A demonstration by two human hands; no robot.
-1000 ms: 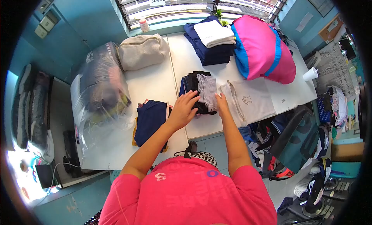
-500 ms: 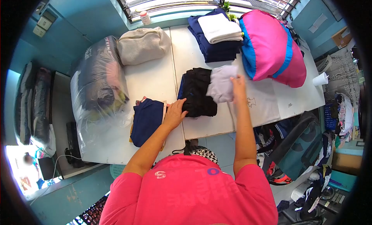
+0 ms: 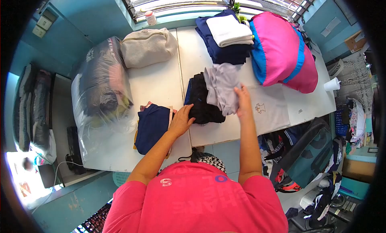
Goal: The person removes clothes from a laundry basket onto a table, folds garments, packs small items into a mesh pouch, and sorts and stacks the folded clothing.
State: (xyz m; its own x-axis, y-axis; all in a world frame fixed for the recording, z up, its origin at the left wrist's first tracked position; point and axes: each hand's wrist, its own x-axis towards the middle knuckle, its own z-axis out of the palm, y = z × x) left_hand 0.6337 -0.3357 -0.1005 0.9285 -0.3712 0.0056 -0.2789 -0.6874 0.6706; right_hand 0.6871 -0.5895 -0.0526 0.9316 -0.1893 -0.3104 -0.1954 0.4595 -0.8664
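Observation:
My right hand (image 3: 243, 101) grips the right edge of a light grey folded garment (image 3: 223, 86), which lies partly over a folded black garment (image 3: 200, 99). A strip of blue cloth (image 3: 187, 92) shows along the black garment's left side. Fingers stretched out, my left hand (image 3: 182, 119) rests against the black garment's lower left edge. Just left of that hand is a folded navy garment (image 3: 152, 128) with other coloured cloth under it. A pale cloth with a small printed figure (image 3: 268, 106) lies flat to the right of my right hand.
At the back sit a navy folded stack (image 3: 225, 52) topped by a white folded cloth (image 3: 230, 30), and a large pink and blue bundle (image 3: 281, 52). To the left are a beige pouch (image 3: 148, 48) and a clothes-filled plastic bag (image 3: 102, 84). A dark bag (image 3: 307, 156) is beyond the front edge.
The light grey garment has moved left and now covers part of the black garment. My right hand moved slightly left and down with it; my left hand stays at the black garment's edge.

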